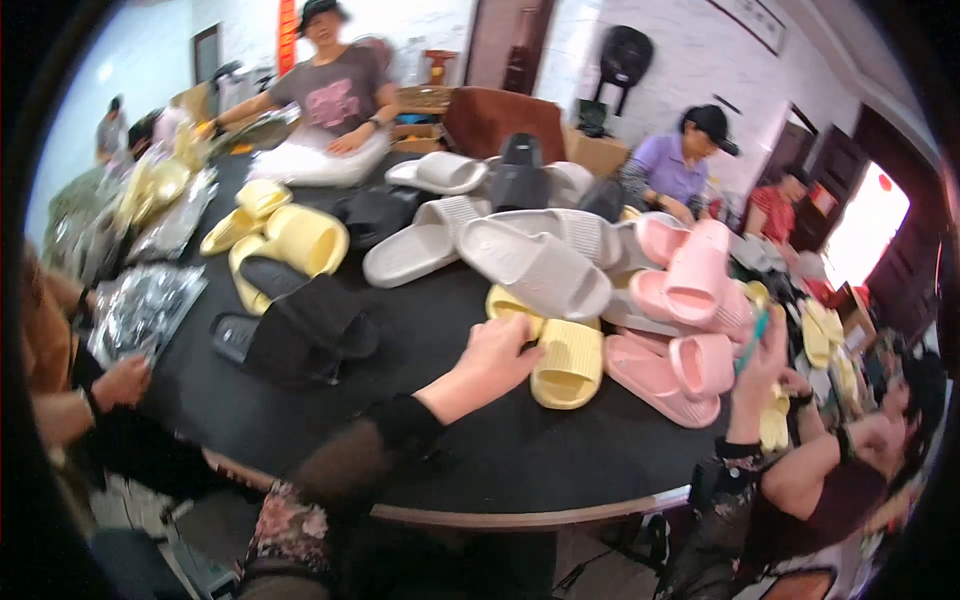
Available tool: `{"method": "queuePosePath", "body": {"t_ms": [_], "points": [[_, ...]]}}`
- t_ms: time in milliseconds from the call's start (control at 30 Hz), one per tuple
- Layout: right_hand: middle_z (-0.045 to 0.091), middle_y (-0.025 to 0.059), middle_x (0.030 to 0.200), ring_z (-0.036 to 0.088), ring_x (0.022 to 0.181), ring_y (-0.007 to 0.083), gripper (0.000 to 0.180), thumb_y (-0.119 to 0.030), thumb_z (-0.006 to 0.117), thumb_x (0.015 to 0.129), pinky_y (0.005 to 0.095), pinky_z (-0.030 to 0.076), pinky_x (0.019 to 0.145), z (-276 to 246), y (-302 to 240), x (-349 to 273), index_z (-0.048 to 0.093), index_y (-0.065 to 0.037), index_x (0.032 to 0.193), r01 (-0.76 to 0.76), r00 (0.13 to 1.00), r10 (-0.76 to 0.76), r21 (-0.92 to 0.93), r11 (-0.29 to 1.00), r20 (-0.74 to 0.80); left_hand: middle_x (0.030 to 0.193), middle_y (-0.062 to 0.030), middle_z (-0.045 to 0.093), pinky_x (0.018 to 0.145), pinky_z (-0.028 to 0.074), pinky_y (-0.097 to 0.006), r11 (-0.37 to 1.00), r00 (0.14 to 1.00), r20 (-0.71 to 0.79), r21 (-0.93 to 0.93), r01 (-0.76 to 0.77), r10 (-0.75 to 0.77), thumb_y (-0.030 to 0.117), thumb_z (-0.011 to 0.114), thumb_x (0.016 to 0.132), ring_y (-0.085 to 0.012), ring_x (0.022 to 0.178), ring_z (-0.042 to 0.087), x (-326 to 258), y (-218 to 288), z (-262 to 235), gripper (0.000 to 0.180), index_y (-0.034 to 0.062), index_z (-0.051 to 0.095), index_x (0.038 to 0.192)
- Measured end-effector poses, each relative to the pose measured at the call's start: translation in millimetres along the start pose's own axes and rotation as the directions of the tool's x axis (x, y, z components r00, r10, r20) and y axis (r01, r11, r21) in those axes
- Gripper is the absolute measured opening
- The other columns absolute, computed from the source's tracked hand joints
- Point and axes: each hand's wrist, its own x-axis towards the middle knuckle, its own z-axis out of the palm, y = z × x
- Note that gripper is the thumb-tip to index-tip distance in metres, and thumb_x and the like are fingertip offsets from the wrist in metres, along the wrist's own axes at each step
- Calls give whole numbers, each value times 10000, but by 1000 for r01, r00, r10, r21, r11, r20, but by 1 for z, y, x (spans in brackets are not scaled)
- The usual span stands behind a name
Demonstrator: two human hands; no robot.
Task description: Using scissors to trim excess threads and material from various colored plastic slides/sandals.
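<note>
Resting on a pale yellow slipper [568, 362], the left hand [497, 358] has its fingers bent over the near side of it, so it holds the slipper at the edge. This slipper lies on the dark round tabletop [500, 450], just beside a pink slipper [665, 375] and touching a grey slipper [535, 265] behind it. The right hand [762, 362] is raised at the right side, above the tabletop edge, and closed around a small teal thing [752, 338]; what it is I cannot tell. Black slippers [300, 330] lie further left, well apart from both hands.
</note>
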Motion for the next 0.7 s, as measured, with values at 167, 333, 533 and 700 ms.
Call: {"method": "queuePosePath", "body": {"t_ms": [167,333,533,700], "points": [[584,14,829,568,629,73,415,-30,537,857,194,468,544,70,-27,-34,480,-55,1267,105,956,-107,22,994,273,643,-94,457,465,362,-327,946,943,-265,-199,-258,201,-22,653,725,-235,525,453,-24,34,-40,227,42,438,687],[602,40,874,571,698,66,411,-54,568,863,198,469,591,143,-57,-86,461,-12,1258,-350,829,131,323,879,543,621,-68,449,456,329,-259,766,862,-372,-419,-487,345,-101,579,736,-151,520,439,-42,79,-90,229,38,407,677],[613,2,879,568,639,52,460,-213,639,860,196,447,500,194,-80,-124,474,-53,1258,-670,547,165,311,674,821,612,-78,460,459,375,-270,637,728,-429,-361,-681,535,-8,571,785,-160,502,429,-55,81,-115,192,50,394,741],[590,-6,868,562,654,50,457,-236,628,869,183,436,508,214,-93,-145,468,-52,1255,-778,389,101,268,568,916,635,-84,456,485,358,-280,731,760,-314,-229,-643,570,-1,558,818,-167,535,438,-63,53,-128,176,45,394,773]]}}
